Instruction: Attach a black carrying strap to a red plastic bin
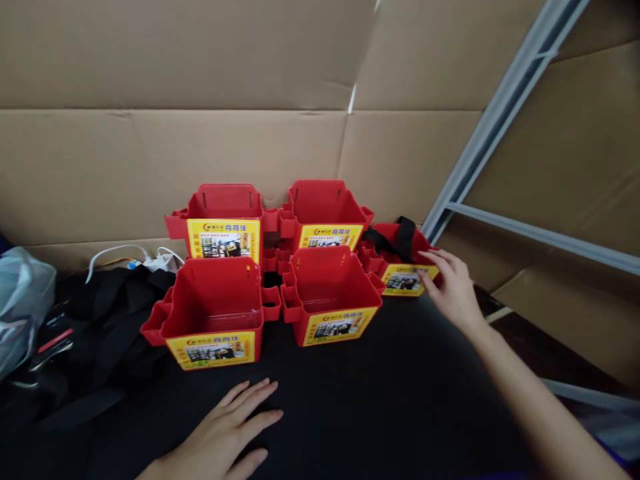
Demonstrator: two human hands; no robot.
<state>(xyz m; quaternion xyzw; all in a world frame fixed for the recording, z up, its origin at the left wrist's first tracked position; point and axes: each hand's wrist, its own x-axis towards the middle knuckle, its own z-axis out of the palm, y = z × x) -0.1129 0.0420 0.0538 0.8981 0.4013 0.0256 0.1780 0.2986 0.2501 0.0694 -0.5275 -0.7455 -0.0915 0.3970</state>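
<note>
My right hand [453, 287] is at the front right corner of a red plastic tool box [379, 270], its fingers over the rim and its thumb against the yellow label. A black webbing strap [405, 239] lies in that box and stands up over its edge. My left hand [223, 430] is stretched out over the black table with its fingers apart, holding nothing. Nearest to it stands another red box [215, 293] with small side pockets and a yellow picture label. Beside that stands a similar box [330, 283], its inside bare.
Two more red boxes, one at the back left [225, 200] and one at the back right [320, 200], stand against the cardboard wall [240, 147]. Black straps [110, 327], a plastic bag [23, 300] and a white power strip [160, 262] lie left. A metal frame [500, 120] rises right.
</note>
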